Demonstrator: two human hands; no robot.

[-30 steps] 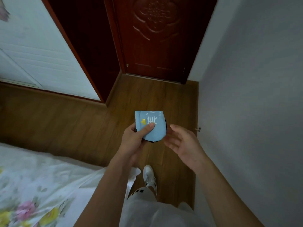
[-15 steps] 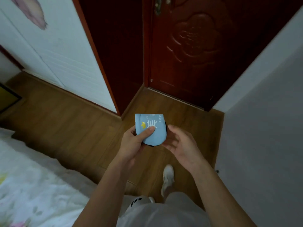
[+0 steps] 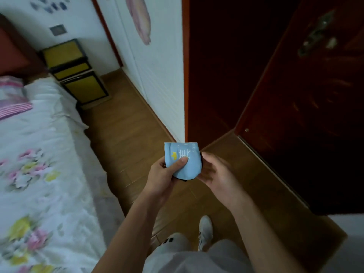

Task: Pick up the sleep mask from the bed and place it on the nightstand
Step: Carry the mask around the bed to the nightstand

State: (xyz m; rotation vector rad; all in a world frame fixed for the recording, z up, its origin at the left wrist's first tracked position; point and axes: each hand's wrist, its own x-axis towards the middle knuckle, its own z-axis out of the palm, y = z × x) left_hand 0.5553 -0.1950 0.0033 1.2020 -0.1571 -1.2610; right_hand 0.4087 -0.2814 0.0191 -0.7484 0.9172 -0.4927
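A folded light-blue sleep mask [image 3: 187, 164] with white and yellow print and a black edge is held in front of me over the wooden floor. My left hand [image 3: 163, 178] grips it, thumb pressed on its front. My right hand [image 3: 214, 172] cups its right side, fingers loosely curled and touching the black edge. The yellow and black nightstand [image 3: 72, 69] stands far off at the upper left, beside the head of the bed [image 3: 39, 164].
The bed with a white floral cover and a pink striped pillow [image 3: 11, 97] fills the left side. A narrow strip of wooden floor [image 3: 126, 134] runs between bed and white wall toward the nightstand. A dark red door [image 3: 307, 95] stands at the right.
My view has swung left, bringing the bed, pillow and nightstand into sight. Both hands keep the mask in the same hold in front of me.
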